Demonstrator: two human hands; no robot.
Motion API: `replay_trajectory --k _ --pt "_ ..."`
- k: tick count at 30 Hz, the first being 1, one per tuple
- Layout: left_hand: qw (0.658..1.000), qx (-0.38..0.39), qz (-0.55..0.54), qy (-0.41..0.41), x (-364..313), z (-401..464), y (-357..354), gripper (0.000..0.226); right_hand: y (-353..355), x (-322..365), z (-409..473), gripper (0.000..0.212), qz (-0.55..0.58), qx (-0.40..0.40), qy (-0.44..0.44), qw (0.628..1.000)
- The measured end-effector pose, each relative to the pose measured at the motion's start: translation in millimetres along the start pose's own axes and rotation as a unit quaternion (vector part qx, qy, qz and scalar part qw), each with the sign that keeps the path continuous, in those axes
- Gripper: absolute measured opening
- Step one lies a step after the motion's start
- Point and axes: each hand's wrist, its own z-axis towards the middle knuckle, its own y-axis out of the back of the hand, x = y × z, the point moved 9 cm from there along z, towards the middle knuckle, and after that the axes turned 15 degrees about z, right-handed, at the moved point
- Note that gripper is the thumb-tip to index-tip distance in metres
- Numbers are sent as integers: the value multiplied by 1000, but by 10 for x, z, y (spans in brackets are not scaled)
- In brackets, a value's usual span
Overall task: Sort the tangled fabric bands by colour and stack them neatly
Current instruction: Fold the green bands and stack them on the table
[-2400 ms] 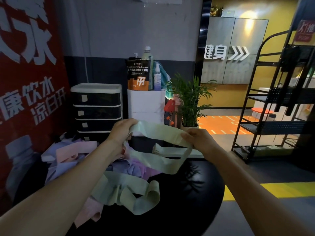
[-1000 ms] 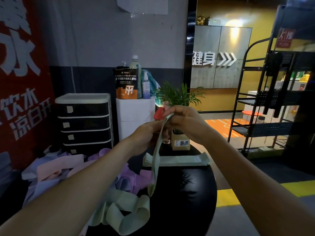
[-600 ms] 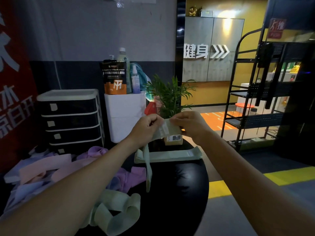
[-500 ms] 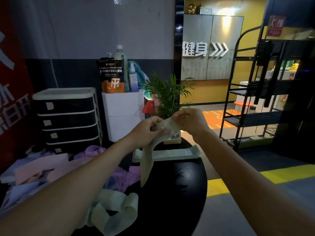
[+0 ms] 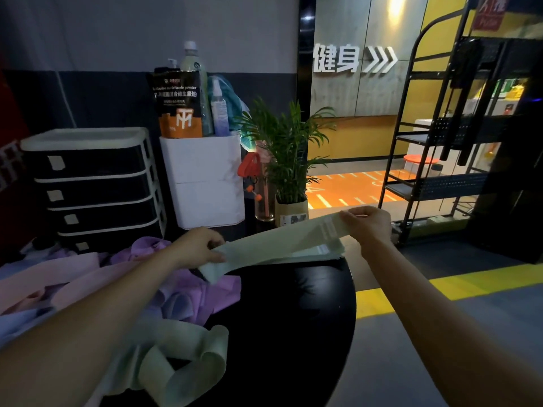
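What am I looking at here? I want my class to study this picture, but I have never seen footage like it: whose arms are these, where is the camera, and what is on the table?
There is no machine here. A person wears a wide-angle camera on the head, so the single view looks forward and down along their own bare arms.

The left hand and the right hand each pinch one end of a pale green fabric band, held stretched flat just above a folded green band lying on the round black table.

On the table's left side lies a tangle of purple bands and pink bands. A looped green band sits at the near edge, still unsorted.

Behind stand a drawer unit and a potted plant.
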Motion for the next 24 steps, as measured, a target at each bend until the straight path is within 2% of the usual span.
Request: replay_trajectory --k 6,10,14,16,19,22,24 --pt "989 2 -133 61 352 147 -241 19 61 -425 183 20 -18 -17 -33 999" --pt "932 30 -329 150 477 232 -459 14 66 -580 317 16 -34 -25 -39 998" --pt "880 -52 -425 205 583 405 -451 15 -15 -693 478 8 -44 -4 -46 998" --pt "859 -103 -447 229 637 508 -441 19 -54 -735 552 17 -58 -1 -47 997" --pt "848 -142 -448 244 684 644 -490 21 -92 -766 650 27 -87 -4 -34 996" --pt "863 -152 -410 252 747 722 -578 21 -127 -788 722 26 -116 -1 -16 993" --pt "876 -150 -379 256 786 723 -633 23 -148 -806 758 18 -133 2 -1 991"
